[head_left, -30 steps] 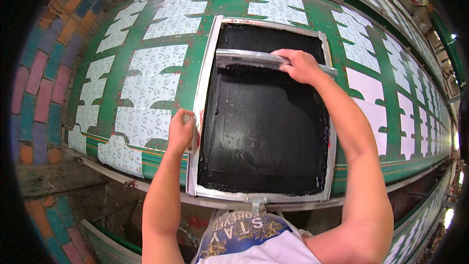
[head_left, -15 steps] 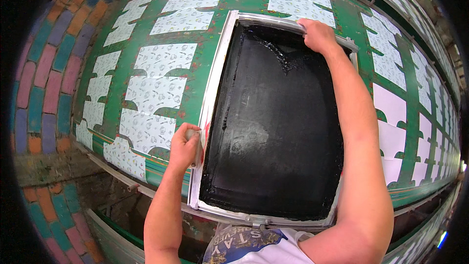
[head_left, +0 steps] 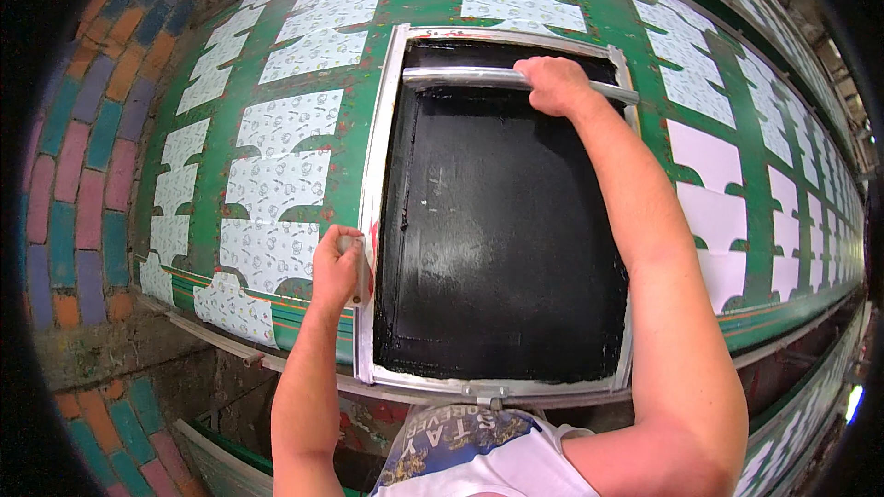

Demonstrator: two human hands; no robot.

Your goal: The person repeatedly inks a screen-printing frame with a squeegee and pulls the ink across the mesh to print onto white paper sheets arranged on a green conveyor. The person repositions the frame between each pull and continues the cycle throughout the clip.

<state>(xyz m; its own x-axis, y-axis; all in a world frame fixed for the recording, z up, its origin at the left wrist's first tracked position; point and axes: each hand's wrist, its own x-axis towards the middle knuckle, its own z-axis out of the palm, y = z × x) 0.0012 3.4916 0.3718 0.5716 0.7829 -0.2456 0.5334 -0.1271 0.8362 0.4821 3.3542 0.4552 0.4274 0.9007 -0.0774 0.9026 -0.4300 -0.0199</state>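
A screen-printing frame (head_left: 367,212) with pale metal edges lies flat on the green table, its inside covered in black ink (head_left: 502,239). My right hand (head_left: 555,85) is closed around a silver squeegee (head_left: 465,78), which lies crosswise over the inked area near the far edge. At the frame's left side, my left hand (head_left: 336,267) is wrapped around a light-coloured handle (head_left: 360,281) fixed beside the edge. The squeegee's lower blade is hidden from this view.
White cut pieces (head_left: 274,179) with small printed figures lie in rows across the green table (head_left: 354,92). Plain pale pieces (head_left: 705,155) lie to the right. A coloured brick floor (head_left: 69,193) runs along the left, and a metal rail (head_left: 216,336) edges the table's near side.
My right hand has drawn the squeegee from the far frame edge slightly nearer, and it is now level across the screen. The ink streak there no longer shows. My left hand keeps its grip.
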